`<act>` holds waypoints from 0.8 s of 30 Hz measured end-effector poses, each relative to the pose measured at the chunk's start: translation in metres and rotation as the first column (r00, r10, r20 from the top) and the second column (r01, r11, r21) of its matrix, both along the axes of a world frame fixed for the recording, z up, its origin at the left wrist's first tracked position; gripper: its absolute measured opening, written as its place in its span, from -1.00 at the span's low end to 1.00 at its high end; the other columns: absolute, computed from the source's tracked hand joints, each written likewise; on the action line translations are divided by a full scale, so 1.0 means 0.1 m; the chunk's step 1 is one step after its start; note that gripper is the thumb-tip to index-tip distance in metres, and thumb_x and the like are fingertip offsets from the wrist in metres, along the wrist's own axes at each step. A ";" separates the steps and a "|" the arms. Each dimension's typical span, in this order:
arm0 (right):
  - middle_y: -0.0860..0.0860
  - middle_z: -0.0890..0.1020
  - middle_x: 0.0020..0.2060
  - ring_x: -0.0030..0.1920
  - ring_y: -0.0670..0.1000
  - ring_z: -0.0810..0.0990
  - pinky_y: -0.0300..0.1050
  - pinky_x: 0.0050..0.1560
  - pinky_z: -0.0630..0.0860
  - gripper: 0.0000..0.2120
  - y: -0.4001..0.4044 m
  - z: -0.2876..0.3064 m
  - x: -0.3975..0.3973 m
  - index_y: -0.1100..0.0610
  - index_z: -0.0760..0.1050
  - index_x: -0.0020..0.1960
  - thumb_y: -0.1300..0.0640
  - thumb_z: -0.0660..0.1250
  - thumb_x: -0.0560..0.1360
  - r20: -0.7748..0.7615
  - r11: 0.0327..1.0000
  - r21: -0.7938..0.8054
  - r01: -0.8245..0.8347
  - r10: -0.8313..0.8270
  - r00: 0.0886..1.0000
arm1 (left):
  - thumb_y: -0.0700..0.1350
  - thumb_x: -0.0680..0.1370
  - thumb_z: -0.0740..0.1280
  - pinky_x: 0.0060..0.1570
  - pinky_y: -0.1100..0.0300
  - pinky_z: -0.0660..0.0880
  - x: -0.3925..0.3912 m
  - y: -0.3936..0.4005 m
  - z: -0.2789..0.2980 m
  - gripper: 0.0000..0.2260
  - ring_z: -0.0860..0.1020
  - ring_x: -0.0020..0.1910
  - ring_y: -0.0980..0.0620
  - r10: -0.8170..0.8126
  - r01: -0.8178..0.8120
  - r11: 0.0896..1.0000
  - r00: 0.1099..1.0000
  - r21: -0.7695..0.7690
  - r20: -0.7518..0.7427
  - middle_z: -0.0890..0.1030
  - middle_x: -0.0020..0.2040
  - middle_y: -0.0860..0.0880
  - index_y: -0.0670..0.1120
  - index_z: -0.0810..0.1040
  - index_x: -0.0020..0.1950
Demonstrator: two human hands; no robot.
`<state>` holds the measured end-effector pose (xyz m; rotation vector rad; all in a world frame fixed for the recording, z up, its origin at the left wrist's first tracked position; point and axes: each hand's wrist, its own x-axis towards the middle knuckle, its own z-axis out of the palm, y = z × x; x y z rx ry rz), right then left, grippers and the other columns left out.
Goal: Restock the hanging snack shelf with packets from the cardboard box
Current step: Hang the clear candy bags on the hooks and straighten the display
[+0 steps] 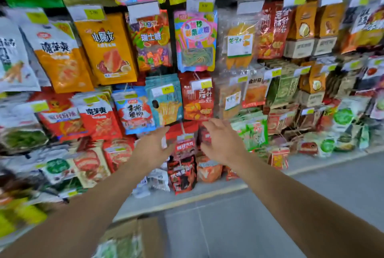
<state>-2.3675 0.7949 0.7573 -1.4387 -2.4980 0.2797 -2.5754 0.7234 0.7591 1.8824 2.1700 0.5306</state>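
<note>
Rows of bright snack packets hang on the wall shelf in front of me. Both arms reach toward a dark red packet (185, 147) hanging low in the middle. My left hand (154, 144) is just left of it with straight fingers, holding nothing. My right hand (220, 140) is just right of it, fingers spread and empty. Above them hang a red packet (197, 99) and a teal packet (166, 102). The cardboard box (133, 237) sits on the floor below my left arm, with green packets inside. The whole view is motion-blurred.
A pale ledge (207, 193) runs along the foot of the shelf, with packets leaning on it. Grey floor tiles (249, 226) spread to the right of the box. Yellow price tags clip onto the hooks above each row.
</note>
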 end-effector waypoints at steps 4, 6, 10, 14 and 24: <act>0.03 0.28 0.48 0.47 0.14 0.23 0.09 0.44 0.31 -0.38 -0.57 -0.42 -0.19 0.08 0.23 0.53 -0.13 0.24 0.56 0.020 0.993 -0.115 -0.013 0.015 1.000 | 0.05 0.59 0.30 0.16 0.14 0.41 -0.17 -0.59 -0.32 -0.44 0.51 0.29 -0.12 0.018 -0.022 0.995 0.999 -0.093 -0.049 0.45 0.44 -0.09 -0.02 0.24 0.56; 0.03 0.30 0.46 0.47 0.14 0.24 0.06 0.46 0.27 -0.38 -0.84 -0.62 -0.34 0.08 0.25 0.52 -0.14 0.25 0.54 0.021 0.988 -0.155 -0.030 0.033 0.999 | 0.03 0.59 0.31 0.04 0.12 0.43 -0.28 -0.90 -0.47 -0.42 0.55 0.20 -0.15 0.021 -0.030 0.992 0.997 -0.119 -0.070 0.52 0.36 -0.14 -0.01 0.21 0.57; 0.04 0.33 0.43 0.44 0.15 0.27 0.05 0.43 0.30 -0.42 -1.33 -0.96 -0.74 0.09 0.30 0.47 -0.12 0.27 0.53 0.059 0.971 -0.227 -0.076 0.091 0.994 | 0.04 0.56 0.34 0.07 0.12 0.43 -0.68 -1.44 -0.83 -0.41 0.51 0.27 -0.14 0.085 -0.083 0.987 0.996 -0.138 0.008 0.51 0.37 -0.13 0.02 0.23 0.56; 0.06 0.28 0.49 0.49 0.16 0.23 0.00 0.48 0.23 -0.38 -1.69 -1.29 -1.23 0.10 0.24 0.53 -0.11 0.27 0.56 0.100 0.944 -0.305 -0.125 0.162 0.982 | 0.09 0.57 0.33 0.24 0.11 0.40 -1.17 -1.91 -1.22 -0.37 0.44 0.37 -0.11 0.172 -0.158 0.953 0.985 -0.258 0.033 0.37 0.49 -0.07 0.00 0.19 0.58; 0.06 0.30 0.48 0.49 0.13 0.24 0.03 0.47 0.27 -0.39 -2.35 -2.08 -2.91 0.11 0.21 0.54 -0.07 0.25 0.57 0.178 0.881 -0.466 -0.085 0.187 0.966 | 0.01 0.53 0.36 0.14 0.08 0.48 -2.86 -2.75 -2.02 -0.47 0.51 0.27 -0.11 0.256 -0.214 0.932 0.960 -0.292 0.115 0.53 0.35 -0.05 0.04 0.35 0.49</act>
